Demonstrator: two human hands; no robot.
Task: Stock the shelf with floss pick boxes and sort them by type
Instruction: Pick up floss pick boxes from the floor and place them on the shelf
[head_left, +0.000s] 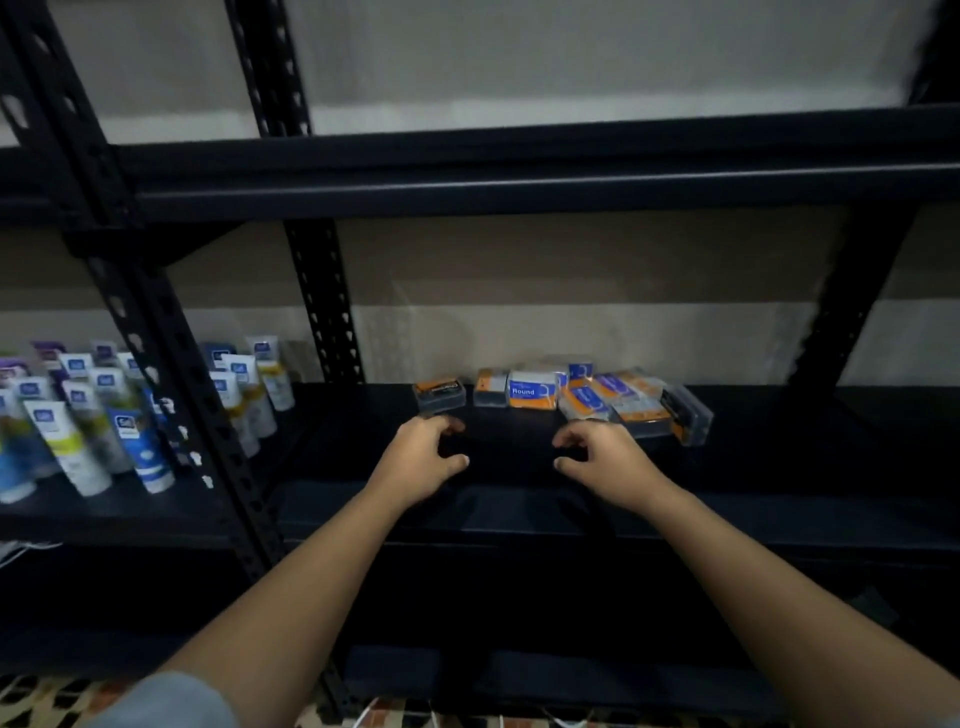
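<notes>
Dim, soft-focus view; edges bend and blur.

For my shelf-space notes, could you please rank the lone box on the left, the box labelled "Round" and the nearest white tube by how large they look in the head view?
1. Nearest white tube, though it stands closer to the camera, so true size is unsure.
2. "Round" box.
3. Lone left box, nearly alike the second.

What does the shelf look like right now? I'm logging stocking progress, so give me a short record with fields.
shelf: black metal rack
floss pick boxes: loose cluster at back centre, some tilted, unsorted
separate box: one apart at the cluster's left
readable label: "Round" box
left hand: fingers curled, empty, near separate box
right hand: fingers curled, empty, before cluster
neighbouring bay: upright tubes
</notes>
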